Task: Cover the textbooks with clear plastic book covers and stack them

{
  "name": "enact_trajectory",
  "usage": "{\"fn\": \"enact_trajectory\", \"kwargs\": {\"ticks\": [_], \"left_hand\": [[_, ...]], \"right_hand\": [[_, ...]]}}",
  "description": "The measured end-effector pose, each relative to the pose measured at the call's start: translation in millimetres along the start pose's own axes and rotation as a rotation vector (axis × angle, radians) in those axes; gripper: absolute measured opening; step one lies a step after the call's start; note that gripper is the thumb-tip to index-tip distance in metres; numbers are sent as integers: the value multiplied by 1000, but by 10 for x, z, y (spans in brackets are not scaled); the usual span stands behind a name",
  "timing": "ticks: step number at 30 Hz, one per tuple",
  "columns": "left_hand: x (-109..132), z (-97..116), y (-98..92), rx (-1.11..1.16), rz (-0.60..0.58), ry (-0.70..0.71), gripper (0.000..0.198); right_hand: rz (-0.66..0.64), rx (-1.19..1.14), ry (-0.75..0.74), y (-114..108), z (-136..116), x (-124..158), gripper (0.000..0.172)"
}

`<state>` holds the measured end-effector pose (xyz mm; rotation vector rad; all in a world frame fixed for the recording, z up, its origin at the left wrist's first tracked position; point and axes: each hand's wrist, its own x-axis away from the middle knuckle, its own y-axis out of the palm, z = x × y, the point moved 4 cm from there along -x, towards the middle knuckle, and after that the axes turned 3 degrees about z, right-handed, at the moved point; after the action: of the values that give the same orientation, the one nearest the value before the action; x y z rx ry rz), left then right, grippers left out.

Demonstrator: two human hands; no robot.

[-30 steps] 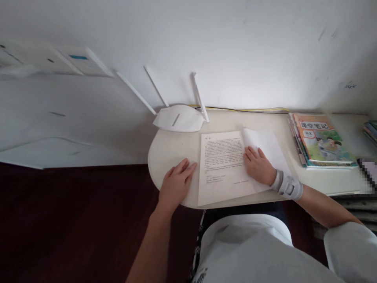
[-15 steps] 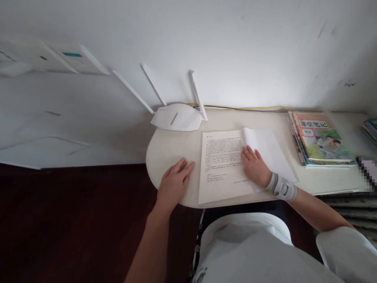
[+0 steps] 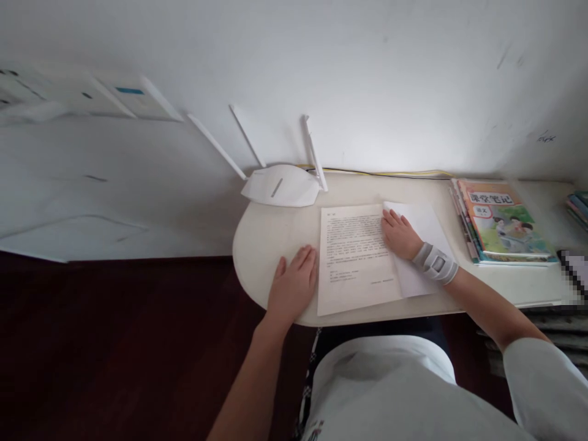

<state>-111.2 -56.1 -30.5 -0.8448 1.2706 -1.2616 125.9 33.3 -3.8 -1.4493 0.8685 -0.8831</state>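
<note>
A printed sheet (image 3: 356, 257) lies on the cream table (image 3: 261, 245), with its right part folded over and showing a blank white side (image 3: 420, 275). My right hand (image 3: 402, 236), with a grey and white band at the wrist, rests flat across the fold, fingers toward the upper edge. Beside the sheet's left edge, my left hand (image 3: 294, 285) lies on the table, fingers extended and holding nothing.
A white router (image 3: 282, 185) with raised antennas stands at the back left by the wall. Thin yellow and black cables run along the back edge. Stacked books (image 3: 505, 223) lie on the right, with a partly blurred dark-edged object beyond them.
My left hand has moved right, closer to the sheet. My right hand has moved up along the fold, and the folded part now lies flatter with its lower edge nearer the sheet.
</note>
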Motion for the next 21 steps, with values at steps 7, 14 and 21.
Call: {"fn": "enact_trajectory", "kwargs": {"ticks": [7,14,21], "left_hand": [[31,-88,16,28,-4,-3,49],[16,-68,-7,4,-19,6,49],[22,-127,-26,-17,-27,35,49]], "right_hand": [[41,-41,-56,-4,207,22,50],[140,-126,-139,23,-109,427,49],[133,-236,-203,173,296,712,57]]}}
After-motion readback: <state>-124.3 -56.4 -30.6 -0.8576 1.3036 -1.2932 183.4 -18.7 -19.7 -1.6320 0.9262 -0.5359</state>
